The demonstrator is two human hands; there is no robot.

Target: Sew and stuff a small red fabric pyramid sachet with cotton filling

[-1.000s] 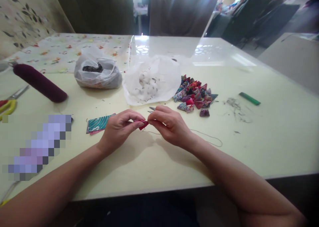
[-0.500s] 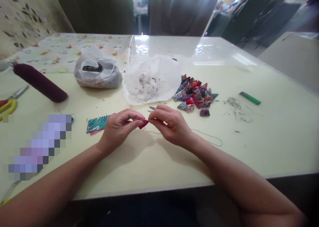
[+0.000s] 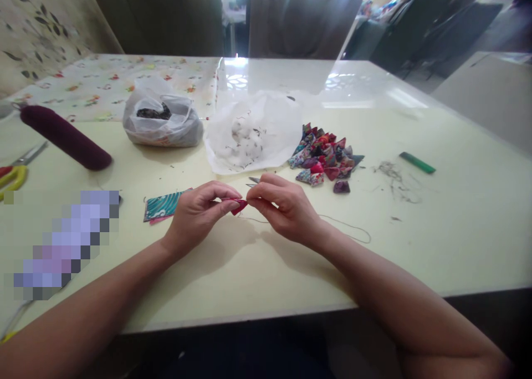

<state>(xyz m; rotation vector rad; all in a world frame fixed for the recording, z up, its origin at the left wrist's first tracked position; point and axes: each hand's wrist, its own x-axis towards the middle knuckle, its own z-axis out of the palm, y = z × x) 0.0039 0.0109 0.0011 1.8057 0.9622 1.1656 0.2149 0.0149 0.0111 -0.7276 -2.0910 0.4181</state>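
Observation:
My left hand (image 3: 203, 215) pinches a small folded piece of red fabric (image 3: 238, 206) between thumb and fingers. Close against its right end, my right hand (image 3: 286, 207) has thumb and forefinger pressed together; what sits between those fingertips is too small to see. Two pointed metal blades (image 3: 254, 180), like the tips of small snips, stick out behind the right hand, and I cannot tell whether it holds them. A dark thread (image 3: 353, 239) runs from near the red fabric, behind the right wrist, and loops onto the table. Teal wave-patterned fabric (image 3: 162, 206) lies beside my left hand.
Beyond my hands are a white plastic sheet (image 3: 220, 157) with stuffing, a pile of small patterned fabric pieces (image 3: 326, 154) and a plastic bag (image 3: 162, 132). Yellow-handled scissors (image 3: 16, 179) and a dark purple roll (image 3: 66, 138) lie left; a green strip (image 3: 418, 163) and thread scraps (image 3: 394, 177) right.
Both hands keep almost the same pose, with the red fabric still between the left fingers. The whole view has shifted very slightly.

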